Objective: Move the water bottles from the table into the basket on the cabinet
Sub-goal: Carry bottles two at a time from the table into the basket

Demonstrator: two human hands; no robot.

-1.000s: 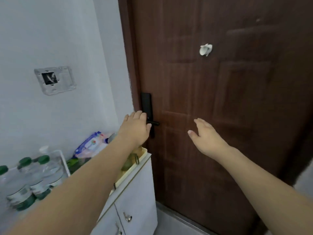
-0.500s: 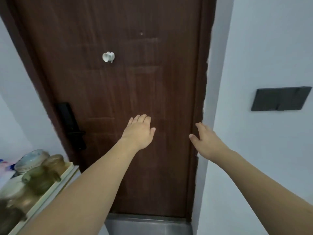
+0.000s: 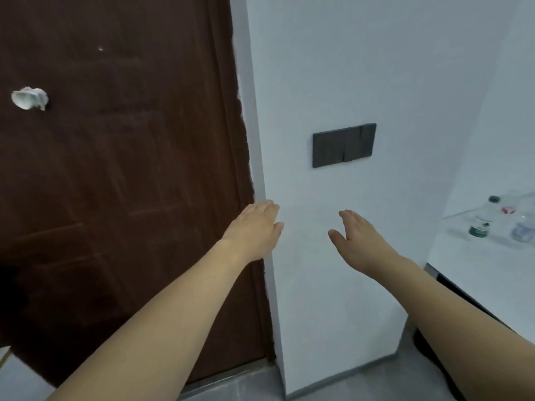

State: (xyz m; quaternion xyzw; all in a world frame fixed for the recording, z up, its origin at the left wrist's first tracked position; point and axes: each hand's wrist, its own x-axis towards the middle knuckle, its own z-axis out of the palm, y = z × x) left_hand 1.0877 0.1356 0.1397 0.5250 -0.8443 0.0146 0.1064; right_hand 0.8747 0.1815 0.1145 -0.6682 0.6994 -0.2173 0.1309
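Note:
On a white table (image 3: pixel 474 256) at the far right stands a clear water bottle (image 3: pixel 483 217) with a green cap and green label. Beside it, at the frame's edge, a second clear bottle (image 3: pixel 523 227) is partly cut off. My left hand (image 3: pixel 254 228) is held out in mid-air before the door's edge, fingers straight, holding nothing. My right hand (image 3: pixel 357 237) hovers in front of the white wall, fingers relaxed and empty, well left of the bottles. The basket and the cabinet top are out of view.
A dark brown door (image 3: pixel 115 169) fills the left, with a white hook (image 3: pixel 29 98) on it. A white wall pillar (image 3: pixel 333 82) carries a dark switch panel (image 3: pixel 344 144). Grey floor (image 3: pixel 376 380) lies below. A dark gap shows under the table.
The view has swung right: the cabinet with its jars and bottles has left the frame, and the table with bottles has come in at the right. Both hands stay held out and empty.

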